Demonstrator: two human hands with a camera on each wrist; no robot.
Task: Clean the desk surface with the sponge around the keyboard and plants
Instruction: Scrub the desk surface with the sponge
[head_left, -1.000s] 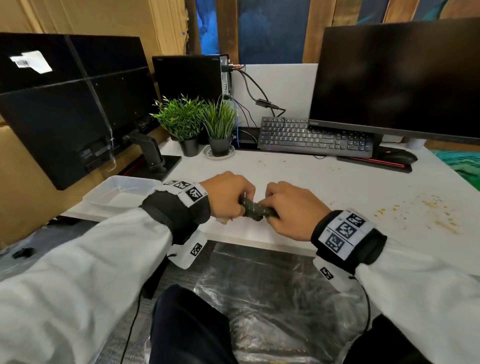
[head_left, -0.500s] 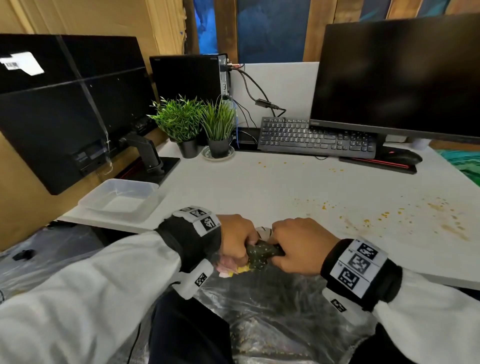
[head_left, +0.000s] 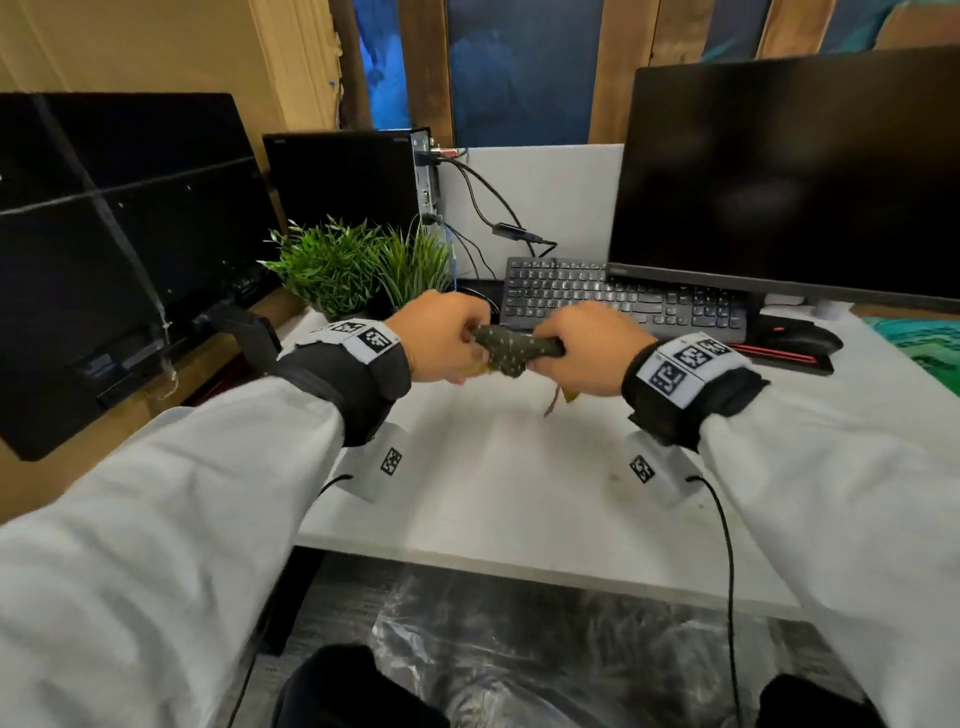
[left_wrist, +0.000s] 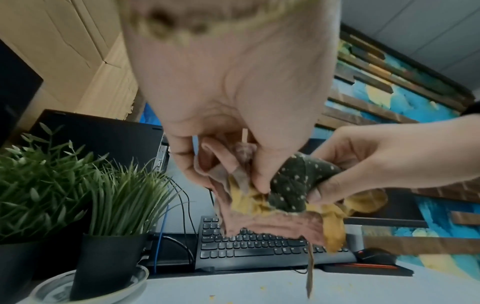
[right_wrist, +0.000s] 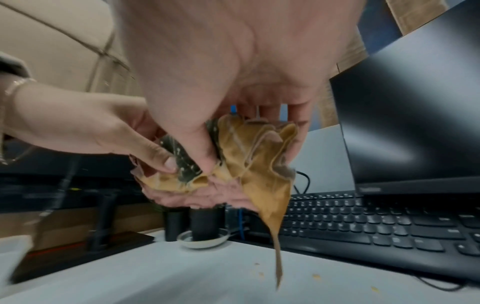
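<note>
A crumpled sponge cloth (head_left: 511, 348), dark green with white dots on one face and yellow on the other, hangs in the air above the white desk (head_left: 493, 493). My left hand (head_left: 447, 338) grips its left end and my right hand (head_left: 587, 348) grips its right end, knuckles up. In the left wrist view the sponge cloth (left_wrist: 298, 181) is bunched between both hands, and a yellow tail dangles down. The right wrist view shows the yellow folds of the sponge cloth (right_wrist: 254, 160). Just behind the hands lie the black keyboard (head_left: 623, 301) and two potted plants (head_left: 327, 265).
A large monitor (head_left: 779, 182) stands behind the keyboard, with a black mouse (head_left: 800, 338) beside it. A second monitor (head_left: 104, 234) leans at the left and a small PC (head_left: 343, 176) with cables stands at the back. Yellow crumbs (right_wrist: 315, 275) dot the desk. A plastic sheet (head_left: 519, 649) covers the floor.
Both hands, still holding the sponge cloth, dipped below the desk's front edge over the plastic sheet, then rose and moved forward to hang over the desk near the plants and keyboard.
</note>
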